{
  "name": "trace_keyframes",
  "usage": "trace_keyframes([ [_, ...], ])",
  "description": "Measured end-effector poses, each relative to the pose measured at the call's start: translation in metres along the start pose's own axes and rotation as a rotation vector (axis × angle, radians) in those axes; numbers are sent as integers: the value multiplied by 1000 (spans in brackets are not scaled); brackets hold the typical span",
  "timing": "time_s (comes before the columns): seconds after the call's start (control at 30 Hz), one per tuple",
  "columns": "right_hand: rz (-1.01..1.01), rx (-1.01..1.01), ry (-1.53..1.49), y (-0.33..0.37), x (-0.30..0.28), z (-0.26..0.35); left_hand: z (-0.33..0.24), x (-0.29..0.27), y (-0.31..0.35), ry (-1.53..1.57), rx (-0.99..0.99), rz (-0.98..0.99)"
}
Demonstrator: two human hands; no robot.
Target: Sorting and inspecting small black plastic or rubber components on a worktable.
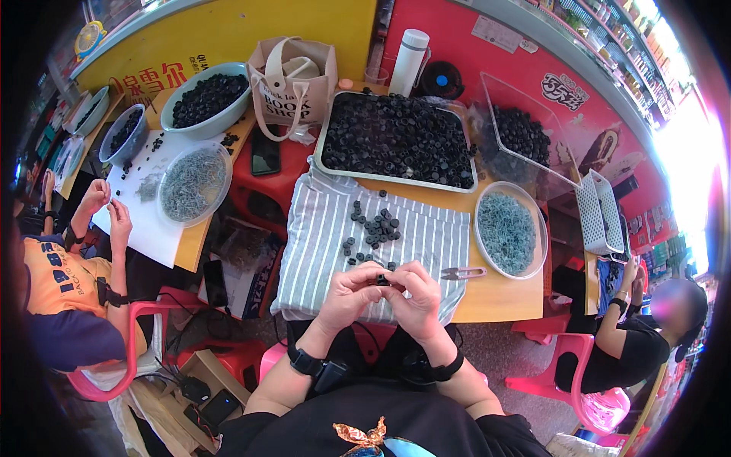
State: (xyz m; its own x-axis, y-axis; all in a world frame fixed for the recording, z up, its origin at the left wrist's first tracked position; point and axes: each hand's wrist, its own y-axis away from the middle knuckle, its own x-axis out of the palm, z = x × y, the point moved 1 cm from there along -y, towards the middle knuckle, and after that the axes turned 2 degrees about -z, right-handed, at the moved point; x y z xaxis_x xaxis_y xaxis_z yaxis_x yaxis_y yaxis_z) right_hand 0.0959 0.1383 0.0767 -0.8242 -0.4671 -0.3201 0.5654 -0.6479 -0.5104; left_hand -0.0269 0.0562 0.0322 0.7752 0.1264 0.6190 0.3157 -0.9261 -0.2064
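My left hand (344, 295) and my right hand (417, 297) meet over the near part of a grey-striped cloth (312, 236). Both are closed, fingertips pinching one small black plastic piece (382, 279) between them; its finer details are too small to make out. Just beyond my fingers, a loose group of similar black pieces (378, 228) lies on the cloth. Thread snips (464, 273) with a pinkish handle rest right of my right hand, at the cloth's edge.
A metal tray (396, 181) heaped with black pieces stands ahead. To its right are a clear bin (525, 164) and a round tub (544, 247) of small translucent parts. A tote bag (324, 61) and white bottle (410, 61) stand behind. People sit at both sides.
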Motion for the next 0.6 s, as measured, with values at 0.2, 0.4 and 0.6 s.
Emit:
trace_keyframes([
  [0.2,-1,-5,35,2,-1,-1,0,2,0,-36,-13,1],
  [0.4,-53,-80,104,7,2,-8,5,-4,2,-93,-49,1],
  [0.6,-90,-141,115,8,5,-16,5,-5,2,-142,-79,-10],
])
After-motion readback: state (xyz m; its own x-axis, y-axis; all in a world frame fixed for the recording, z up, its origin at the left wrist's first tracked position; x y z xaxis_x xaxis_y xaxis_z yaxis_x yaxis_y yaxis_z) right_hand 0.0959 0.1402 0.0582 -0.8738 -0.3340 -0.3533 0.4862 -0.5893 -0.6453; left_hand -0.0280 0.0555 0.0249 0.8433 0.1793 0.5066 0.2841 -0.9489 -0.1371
